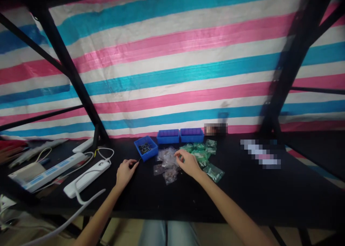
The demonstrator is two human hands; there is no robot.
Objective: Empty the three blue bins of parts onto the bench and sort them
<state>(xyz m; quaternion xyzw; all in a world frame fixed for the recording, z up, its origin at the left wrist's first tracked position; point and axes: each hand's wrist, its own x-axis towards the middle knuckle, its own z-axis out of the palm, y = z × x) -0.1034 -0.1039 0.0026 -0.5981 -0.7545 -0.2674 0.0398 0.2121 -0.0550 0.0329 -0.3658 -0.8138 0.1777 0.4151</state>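
My left hand [125,172] rests on the black table by the near corner of a blue bin [152,152]. Its thumb and forefinger pinch together at a thin dark thing too small to name. Inside that bin lies a heap of small dark metal pieces [145,148] that look like screws. Over the pile of small clear plastic bags [167,159] is my right hand [187,161], its fingers curled and its thumb and forefinger close together. What they hold, if anything, is too small to make out. Green-tinted bags [201,156] lie just beyond and right of this hand.
Two more blue bins [168,136] stand side by side at the table's back. White power strips [87,177] with cables lie at left. Black frame posts [283,69] rise on both sides before a striped sheet [183,66]. Blurred-out items [260,154] lie at right.
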